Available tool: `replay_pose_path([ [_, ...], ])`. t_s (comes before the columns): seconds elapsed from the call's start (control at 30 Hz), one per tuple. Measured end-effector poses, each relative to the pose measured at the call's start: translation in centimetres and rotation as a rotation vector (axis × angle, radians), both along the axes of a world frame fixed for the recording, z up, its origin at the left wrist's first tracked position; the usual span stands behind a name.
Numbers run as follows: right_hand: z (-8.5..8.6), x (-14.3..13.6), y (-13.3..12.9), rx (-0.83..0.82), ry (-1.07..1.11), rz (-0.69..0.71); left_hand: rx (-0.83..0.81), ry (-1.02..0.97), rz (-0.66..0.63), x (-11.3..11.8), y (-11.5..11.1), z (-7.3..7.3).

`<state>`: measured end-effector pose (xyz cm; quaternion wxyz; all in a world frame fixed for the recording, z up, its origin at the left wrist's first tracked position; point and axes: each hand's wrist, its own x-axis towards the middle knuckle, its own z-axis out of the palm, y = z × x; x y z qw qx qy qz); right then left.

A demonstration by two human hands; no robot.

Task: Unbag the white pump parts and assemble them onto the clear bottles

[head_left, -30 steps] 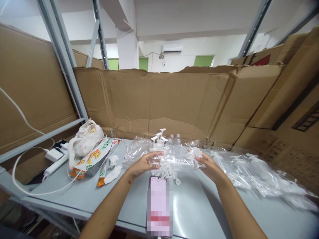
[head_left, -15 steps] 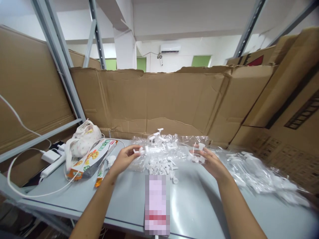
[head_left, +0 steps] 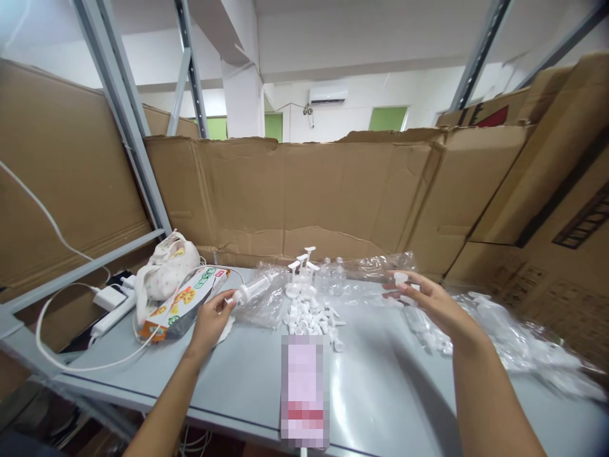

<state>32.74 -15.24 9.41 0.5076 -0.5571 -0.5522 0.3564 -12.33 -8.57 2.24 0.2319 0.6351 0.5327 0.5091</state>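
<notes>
My left hand (head_left: 213, 320) pinches one white end of a ribbed, whitish tube (head_left: 254, 289), which points up and to the right over a clear plastic bag (head_left: 261, 311). At the right, my right hand (head_left: 431, 301) has its fingers closed around a small white plastic piece (head_left: 401, 278). A clear plastic film (head_left: 380, 266) stretches beside those fingers; whether they grip it too is unclear. Between the hands lies a heap of small white plastic parts (head_left: 307, 314). Behind it stand several white T-topped pieces (head_left: 301, 261) and small clear bottles (head_left: 333, 276).
A blurred pink flat object (head_left: 305, 390) lies at the table's front. Bagged white parts (head_left: 518, 336) cover the right side. On the left are a snack package (head_left: 188, 304), a cloth pouch (head_left: 174, 263) and a power strip (head_left: 111, 320). A cardboard wall (head_left: 309, 190) closes the back.
My hands have moved apart. The left has drawn the ribbed tube left and tilted it; the right has gone right with the white piece, leaving the T-topped pieces and bottles more visible.
</notes>
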Motion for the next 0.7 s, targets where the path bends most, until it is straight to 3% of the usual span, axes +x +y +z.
replay_pose_path([
  [0.23, 3.5, -0.8, 0.1, 0.042, -0.212, 0.058, 0.003, 0.35, 0.053, 0.4, -1.3, -0.1],
  [0.43, 6.3, -2.1, 0.0, 0.094, -0.464, 0.076, -0.005, 0.561, -0.055, 1.3, -2.2, 0.0],
  [0.6, 6.9, -2.4, 0.4, 0.08, -0.46, 0.119, 0.059, 0.673, -0.139, 1.6, -2.6, -0.4],
  [0.7, 6.9, -2.1, 0.6, 0.073, -0.418, 0.107, 0.104, 0.723, -0.123, 2.2, -3.0, -0.3],
])
